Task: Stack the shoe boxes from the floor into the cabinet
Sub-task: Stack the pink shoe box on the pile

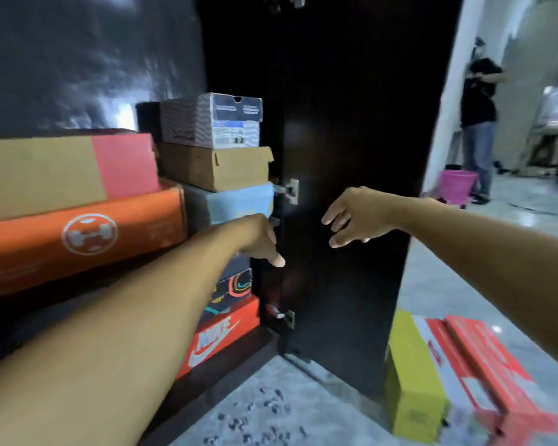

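Stacked boxes (216, 175) fill the cabinet's right side; the open door (351, 188) flanks them.

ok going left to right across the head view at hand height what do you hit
orange box with the round white logo → left hand → dark cabinet door → right hand → pink bucket

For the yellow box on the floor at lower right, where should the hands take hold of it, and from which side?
Probably by the two long sides, coming down from above. The yellow box stands on the floor beside the open cabinet door. The red boxes lie against its right flank, so slide it leftwards first. Both the left hand and the right hand hold nothing.
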